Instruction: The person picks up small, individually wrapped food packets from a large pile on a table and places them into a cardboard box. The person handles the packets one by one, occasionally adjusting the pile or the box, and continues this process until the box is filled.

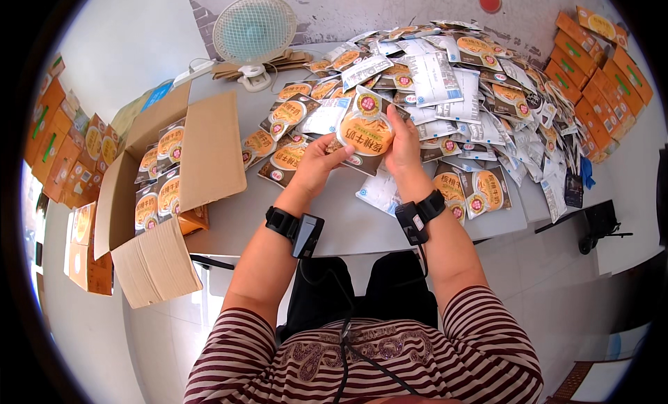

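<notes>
Both of my hands grip one brown-and-orange food packet point(366, 126), held face up over the table's middle. My left hand point(322, 160) is closed on its lower left, thumb on the front; my right hand point(402, 143) is closed on its right edge. Behind the packet lies a big heap of similar packets point(435, 77), some showing silver-white backs. Two loose packets point(482, 193) lie near the front edge, right of my right hand. An open cardboard box point(209, 147) at the left has upright packets inside point(168, 192), its flaps spread out.
The grey table point(292, 233) spans the view. A white fan point(255, 28) and flattened cardboard point(229, 70) are at the back. Orange cartons are stacked far left point(56, 140) and far right point(598, 108). A black wheeled object point(591, 230) is beside the table's right end.
</notes>
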